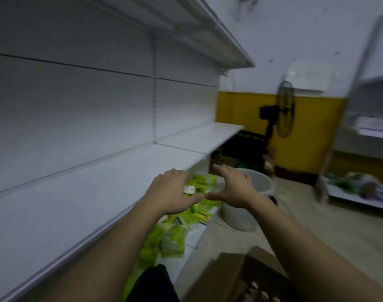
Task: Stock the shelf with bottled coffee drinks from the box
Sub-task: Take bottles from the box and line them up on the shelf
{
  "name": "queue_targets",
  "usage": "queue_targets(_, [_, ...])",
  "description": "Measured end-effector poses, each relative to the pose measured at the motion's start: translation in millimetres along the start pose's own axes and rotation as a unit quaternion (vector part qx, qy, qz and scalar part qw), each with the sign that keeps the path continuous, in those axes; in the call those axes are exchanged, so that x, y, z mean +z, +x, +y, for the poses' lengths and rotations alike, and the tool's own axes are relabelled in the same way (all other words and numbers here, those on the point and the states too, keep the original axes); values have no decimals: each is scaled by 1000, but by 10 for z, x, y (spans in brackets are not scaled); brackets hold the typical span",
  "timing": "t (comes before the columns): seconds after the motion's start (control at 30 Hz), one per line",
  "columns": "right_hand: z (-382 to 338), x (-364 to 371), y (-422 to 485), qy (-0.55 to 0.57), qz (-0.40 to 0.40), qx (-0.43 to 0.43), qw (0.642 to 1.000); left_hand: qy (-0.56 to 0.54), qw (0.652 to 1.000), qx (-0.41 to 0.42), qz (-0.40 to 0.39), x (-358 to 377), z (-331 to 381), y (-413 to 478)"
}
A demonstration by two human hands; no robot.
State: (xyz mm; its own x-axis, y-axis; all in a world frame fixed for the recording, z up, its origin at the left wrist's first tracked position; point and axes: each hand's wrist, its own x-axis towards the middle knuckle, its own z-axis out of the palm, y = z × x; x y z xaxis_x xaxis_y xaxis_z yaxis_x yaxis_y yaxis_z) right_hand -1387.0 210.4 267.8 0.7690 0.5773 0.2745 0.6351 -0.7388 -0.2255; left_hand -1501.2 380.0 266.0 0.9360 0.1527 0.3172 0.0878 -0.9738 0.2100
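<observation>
The white middle shelf [112,188] runs from lower left towards the middle and is bare. Both my arms reach forward past its front edge. My left hand [173,190] is palm down with its fingers curled. A small white object [189,189], perhaps a bottle cap, sits at its fingertips, and I cannot tell whether the hand holds it. My right hand [232,186] is beside it with flat, spread fingers and holds nothing; the two thumbs almost touch. The cardboard box [225,277] stands open on the floor at the bottom right, with bottle tops [259,289] showing inside.
Green packets [173,238] lie on the bottom shelf under my hands. A white bucket [247,205] stands on the floor beyond my right hand. A black fan [282,110] stands by the yellow wall. Another rack [360,192] with goods is at the right. An upper shelf [225,38] overhangs.
</observation>
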Motion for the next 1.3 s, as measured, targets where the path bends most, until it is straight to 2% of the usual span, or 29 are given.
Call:
queue_targets(0.2, [1028,171,-591,-30,-44,150,987,-26,991,85,-97,776,773,343])
queue_targets(0.47, [2005,1004,-979,16,-176,272,946,-52,966,80,-240,1951,1242,484])
queue_targets(0.63, [2526,1743,-1106,107,-230,352,901,-71,935,50,-345,2748,1258,587])
queue_targets(0.77, [2954,2339,-1313,127,-323,418,840,-67,915,14,-398,3416,1150,646])
queue_targets(0.83, [3111,2596,-1431,144,-342,448,813,-77,905,-1,-418,3768,1107,637])
queue_targets(0.9, [3199,2817,-1514,172,-355,469,790,-88,898,-17,-431,4095,1080,612])
queue_targets(1.0, [3307,3090,-1584,202,-364,475,776,-104,884,-32,-454,4521,1073,587])
queue_targets(1.13, [3428,3358,-1643,206,-360,472,778,-137,866,-53,-477,5057,1111,529])
queue_targets(1.3, [3645,3741,-1701,173,-391,451,783,-165,844,-116,-497,5672,1168,519])
